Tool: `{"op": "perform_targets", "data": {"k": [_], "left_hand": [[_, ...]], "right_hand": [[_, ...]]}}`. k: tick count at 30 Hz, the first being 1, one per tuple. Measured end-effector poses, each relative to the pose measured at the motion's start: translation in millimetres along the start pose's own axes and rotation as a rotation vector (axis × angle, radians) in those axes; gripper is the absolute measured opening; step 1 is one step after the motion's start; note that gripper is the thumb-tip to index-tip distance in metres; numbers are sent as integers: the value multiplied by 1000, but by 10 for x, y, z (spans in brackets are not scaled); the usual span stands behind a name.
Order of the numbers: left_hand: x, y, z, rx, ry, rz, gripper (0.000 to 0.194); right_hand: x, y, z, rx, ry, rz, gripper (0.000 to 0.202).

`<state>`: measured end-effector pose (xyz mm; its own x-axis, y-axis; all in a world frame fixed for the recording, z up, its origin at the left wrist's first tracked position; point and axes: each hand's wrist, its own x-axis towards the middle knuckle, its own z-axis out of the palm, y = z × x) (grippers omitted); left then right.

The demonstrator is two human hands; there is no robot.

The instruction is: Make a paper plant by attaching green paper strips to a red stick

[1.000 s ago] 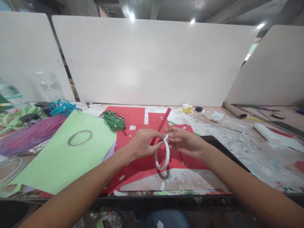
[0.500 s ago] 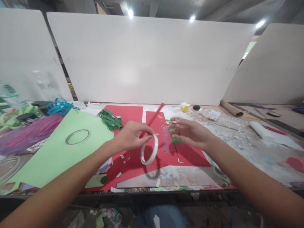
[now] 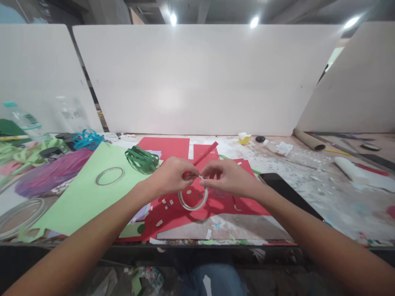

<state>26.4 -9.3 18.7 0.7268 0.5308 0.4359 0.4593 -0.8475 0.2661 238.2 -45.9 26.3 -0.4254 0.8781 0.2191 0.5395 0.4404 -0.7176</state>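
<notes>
Here, the roll [image 3: 193, 209] hangs upright below the fingertips of both hands, over the red paper and seemingly clear of it. The left hand [image 3: 179, 174] has its grip closed on the top of the ring, probably so that the rest can dangle freely. The right hand [image 3: 226, 177] has its grip closed too, thumb and forefinger pinching the same upper edge from the other side; exactly which bit of tape lies between them is too small to tell. Meeting at one spot likely lets one hand steady the ring against the other's pull.

A red strip [image 3: 206, 153] slants up behind the fingers. Its lower end is hidden by the left hand, so I can't tell whether that hand holds it.

Beneath, the red paper [image 3: 182, 220] bears pale scraps and seems to serve as a work surface. To its left, a second roll [image 3: 110, 184] lies flat on the green sheet [image 3: 82, 199], perhaps parked within reach, with a green bundle [image 3: 142, 160] by the sheet's edge. To the right, a black slab [image 3: 290, 196] lies on the bench [image 3: 336, 201], partly behind the right forearm.
</notes>
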Motion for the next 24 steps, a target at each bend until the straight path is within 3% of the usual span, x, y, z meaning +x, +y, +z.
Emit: {"op": "perform_targets", "data": {"k": [7, 14, 19, 24], "left_hand": [[4, 98, 38, 3, -82, 24, 27], [-21, 140, 47, -66, -26, -29, 18], [-48, 133, 65, -85, -9, -11, 17], [-54, 173, 75, -119, -36, 32, 18]], "right_hand": [[-34, 144, -100, 84, -169, 93, 13], [-145, 33, -104, 22, -66, 26, 13], [-216, -50, -207, -90, -35, -47, 13], [-254, -68, -272, -167, -8, -23, 12]]}}
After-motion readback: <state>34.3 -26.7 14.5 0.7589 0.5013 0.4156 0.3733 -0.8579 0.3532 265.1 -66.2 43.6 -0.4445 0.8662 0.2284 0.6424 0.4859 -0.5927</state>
